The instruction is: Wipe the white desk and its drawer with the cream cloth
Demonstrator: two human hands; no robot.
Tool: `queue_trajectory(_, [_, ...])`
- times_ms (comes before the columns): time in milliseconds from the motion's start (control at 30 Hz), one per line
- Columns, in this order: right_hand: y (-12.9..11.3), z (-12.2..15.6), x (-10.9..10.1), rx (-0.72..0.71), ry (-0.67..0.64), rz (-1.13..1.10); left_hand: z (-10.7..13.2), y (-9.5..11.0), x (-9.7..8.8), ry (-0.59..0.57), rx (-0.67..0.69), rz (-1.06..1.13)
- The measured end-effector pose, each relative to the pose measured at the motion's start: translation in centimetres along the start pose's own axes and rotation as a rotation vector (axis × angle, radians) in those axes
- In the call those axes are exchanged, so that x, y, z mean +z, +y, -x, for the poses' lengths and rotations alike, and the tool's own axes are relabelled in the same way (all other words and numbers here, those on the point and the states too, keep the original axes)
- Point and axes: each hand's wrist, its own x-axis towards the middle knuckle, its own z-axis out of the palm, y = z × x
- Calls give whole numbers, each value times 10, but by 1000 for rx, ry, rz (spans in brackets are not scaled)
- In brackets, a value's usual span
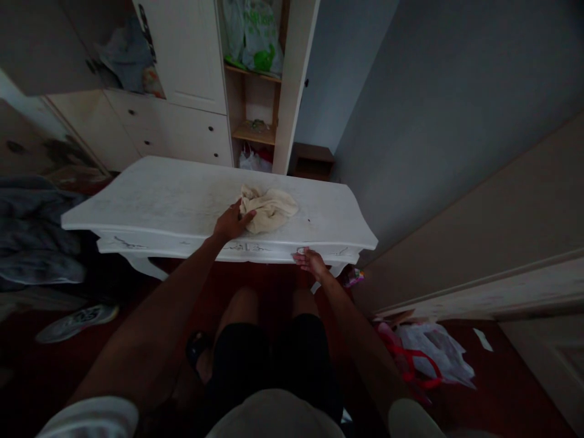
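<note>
Cream cloth (272,210), crumpled in loose folds, lies on top of a white table (168,188), a little right of its middle and close to the front edge. Left arm (159,316) reaches forward and inward, long and nearly straight from the sleeve; left hand (232,221) is back up at the cloth's left side, thumb laid across the near folds, fingers at the far left edge, cloth bunched between them. Right arm (360,328) also comes forward and inward, lower down; right hand (311,261) is at the table's front face, fingers pointing left and partly curled by a small white knob (300,250). Whether those fingers grip the knob, cannot tell. Writing: a white bag (261,33) on the upper shelf of the cupboard (194,48) bears large green letters, blurred and not surely legible, with a green patch below. A pink and purple packet (354,278) near the table's right leg has print too small to read. Dark marks on the pale shoe (77,323), floor left, give no readable brand.
</note>
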Motion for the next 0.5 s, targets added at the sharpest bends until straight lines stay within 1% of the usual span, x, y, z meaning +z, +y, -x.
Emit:
queue_trajectory(100, [-16,7,-14,60,-31,177,-1,0,-1,-4,-7,14])
queue_trajectory(167, [-31,17,-26,64,-48,300,-1,0,-1,2,-10,18])
queue_trajectory(233, [-49,28,-40,19,-120,375,-1,-1,-1,8,-11,18])
queue_trajectory(300, [-69,38,-56,-68,-203,415,-1,0,-2,12,-6,17])
queue_trajectory(333, [-79,42,-64,-117,-223,434,-2,0,-1,13,-3,16])
queue_trajectory(367, [-89,43,-72,-174,-222,450,-3,1,-1,14,-3,16])
queue_trajectory(433, [-107,39,-88,-299,-167,455,-5,3,0,9,-9,23])
queue_trajectory(500, [-120,27,-104,-386,-40,415,-8,6,1,-1,-22,35])
